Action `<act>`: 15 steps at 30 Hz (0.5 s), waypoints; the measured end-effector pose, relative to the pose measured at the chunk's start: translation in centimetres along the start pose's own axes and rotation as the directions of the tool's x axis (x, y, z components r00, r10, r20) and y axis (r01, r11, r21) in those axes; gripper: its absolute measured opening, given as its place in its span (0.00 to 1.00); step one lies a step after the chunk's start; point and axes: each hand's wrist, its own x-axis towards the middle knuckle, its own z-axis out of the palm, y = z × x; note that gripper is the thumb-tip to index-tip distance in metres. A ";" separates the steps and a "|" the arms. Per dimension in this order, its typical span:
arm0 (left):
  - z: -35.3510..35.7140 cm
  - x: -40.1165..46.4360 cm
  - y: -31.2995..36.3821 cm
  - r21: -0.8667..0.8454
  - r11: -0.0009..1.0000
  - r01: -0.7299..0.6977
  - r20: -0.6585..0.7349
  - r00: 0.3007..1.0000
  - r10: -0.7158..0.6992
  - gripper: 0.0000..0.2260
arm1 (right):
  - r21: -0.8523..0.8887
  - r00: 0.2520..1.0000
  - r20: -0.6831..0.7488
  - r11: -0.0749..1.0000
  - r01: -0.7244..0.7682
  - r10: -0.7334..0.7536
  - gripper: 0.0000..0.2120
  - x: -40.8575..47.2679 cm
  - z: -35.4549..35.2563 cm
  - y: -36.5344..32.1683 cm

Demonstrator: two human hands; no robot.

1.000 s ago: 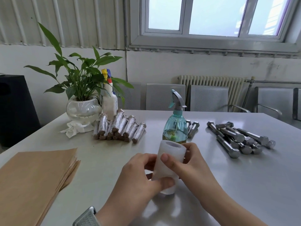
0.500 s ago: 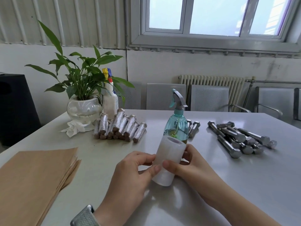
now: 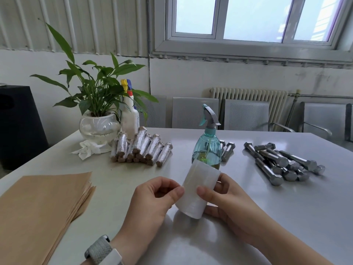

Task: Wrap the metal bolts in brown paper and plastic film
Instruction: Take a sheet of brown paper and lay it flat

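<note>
A white roll of plastic film (image 3: 196,190) is held tilted just above the table in front of me. My right hand (image 3: 227,203) grips it from the right, thumb across its front. My left hand (image 3: 152,197) has its fingers curled and its thumb tip touches the roll's left edge. A stack of brown paper sheets (image 3: 38,209) lies at the near left. Bare metal bolts (image 3: 280,163) lie piled at the right. Several wrapped bolts (image 3: 141,148) lie in a row at the back left.
A teal spray bottle (image 3: 207,148) stands just behind the roll, with two loose bolts (image 3: 227,150) beside it. A potted plant (image 3: 99,119), a white spray bottle (image 3: 130,117) and a crumpled tissue (image 3: 89,150) stand at the back left. Chairs line the table's far edge.
The roll has been lifted off the table and tipped, its top leaning right and away. My left fingers have slid off its front to the left edge.
</note>
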 end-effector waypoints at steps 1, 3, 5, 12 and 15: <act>0.1 0.0 0.0 0.006 1.000 -0.015 -0.015 1.000 0.015 0.04 | 0.013 1.000 0.017 1.000 0.002 -0.002 0.28 0.1 0.0 0.0; 0.1 -0.1 0.0 0.039 0.998 -0.046 -0.036 0.998 0.047 0.05 | 0.045 0.999 0.049 0.999 0.005 -0.007 0.28 0.2 0.0 -0.1; 0.2 -0.3 0.3 0.098 0.989 -0.109 -0.045 0.993 0.113 0.05 | 0.105 0.997 0.075 0.994 -0.009 0.001 0.29 0.3 -0.1 0.0; 0.2 -0.7 1.1 0.258 0.924 -0.282 -0.059 0.950 0.307 0.02 | 0.232 0.988 0.152 0.971 -0.058 0.023 0.30 0.3 -0.1 0.5; 0.3 -0.8 1.1 0.260 0.925 -0.277 -0.086 0.948 0.307 0.04 | 0.248 0.985 0.171 0.967 -0.062 0.020 0.30 0.4 -0.2 0.5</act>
